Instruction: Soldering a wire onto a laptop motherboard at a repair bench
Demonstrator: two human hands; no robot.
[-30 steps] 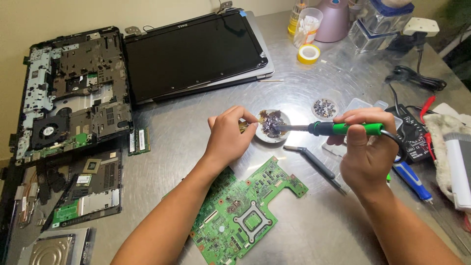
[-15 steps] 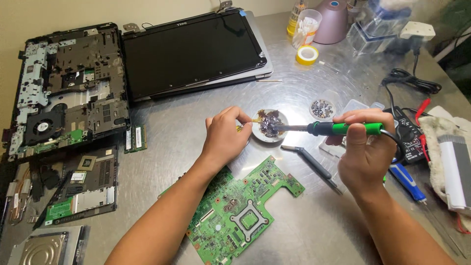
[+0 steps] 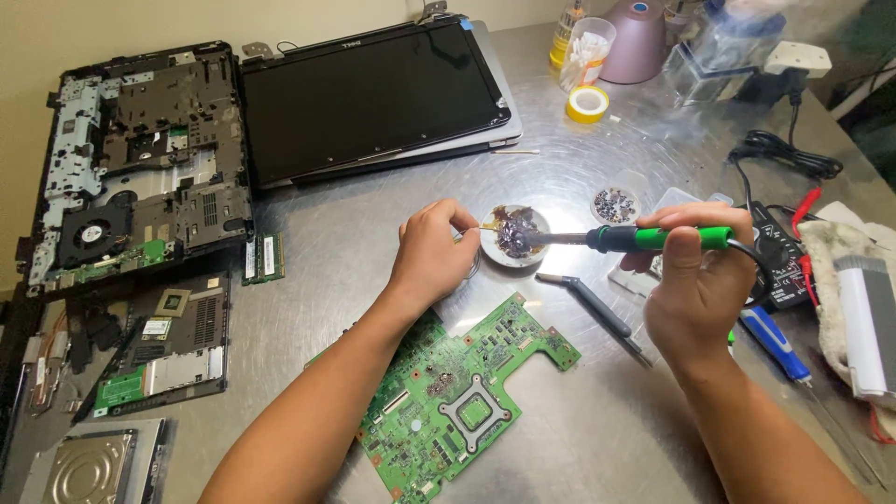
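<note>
A small white dish [image 3: 511, 237] of dark flux or tip-cleaning residue is taken as the landmark on the metal table [image 3: 597, 439]. A soldering iron [image 3: 644, 239] with a green handle is gripped in the right hand [image 3: 698, 280], the fingers wrapped shut round the handle well back from the hot end, and it is held level so that its tip is dipped into the dark mass in the dish. The left hand [image 3: 431, 254] is rested just left of the dish, its fingertips pinched together on a thin strand, probably solder wire, whose end is brought to the dish rim beside the tip; the dish may also be steadied by this hand, though that cannot be told. Just below the dish, towards the person, a green circuit board [image 3: 462, 397] is laid flat and apart from both hands, partly crossed by the left forearm. A dark pair of tweezers [image 3: 597, 315] is laid between dish and board, to the lower right, where the iron's path to the board could be hindered. To the right of the dish a little tray of screws [image 3: 614, 205] is set, and beyond it a multimeter [image 3: 782, 254] with cables. Behind the dish a laptop screen panel [image 3: 369, 98] is placed, and far to the left an opened laptop chassis [image 3: 140, 159].
</note>
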